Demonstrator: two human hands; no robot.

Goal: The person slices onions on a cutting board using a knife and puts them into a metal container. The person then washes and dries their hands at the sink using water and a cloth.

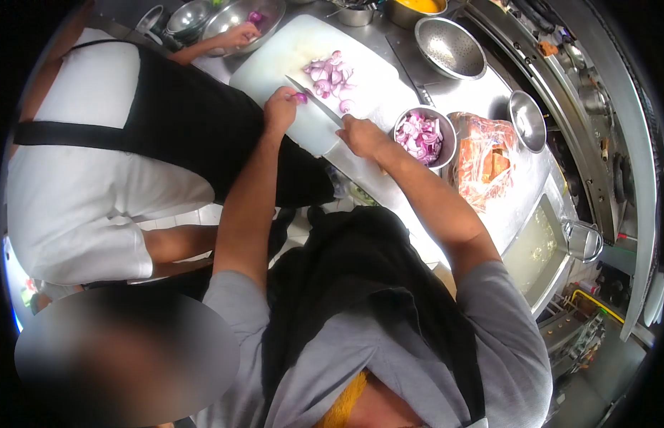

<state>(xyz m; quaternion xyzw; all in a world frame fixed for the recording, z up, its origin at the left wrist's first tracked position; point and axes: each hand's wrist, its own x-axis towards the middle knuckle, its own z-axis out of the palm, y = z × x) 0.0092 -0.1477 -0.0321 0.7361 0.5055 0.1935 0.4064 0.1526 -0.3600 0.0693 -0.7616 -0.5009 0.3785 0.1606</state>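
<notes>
On the white cutting board (pixel 257 75), my left hand (pixel 280 110) is closed on a small piece of red onion (pixel 301 98). My right hand (pixel 363 135) grips the handle of a long knife (pixel 319 103), whose blade points up and left, beside the onion piece. Beyond the blade lies a loose pile of red onion pieces (pixel 330 75). To the right of my right hand, a metal pot (pixel 454 135) holds chopped red onion (pixel 419 135).
At left stands a co-worker in a black apron (pixel 182 121), one hand over a metal bowl (pixel 271 14). A colander (pixel 451 48), a bagged orange-brown item (pixel 485 157), a steel bowl (pixel 528 121) and a tray of liquid (pixel 535 246) are farther right.
</notes>
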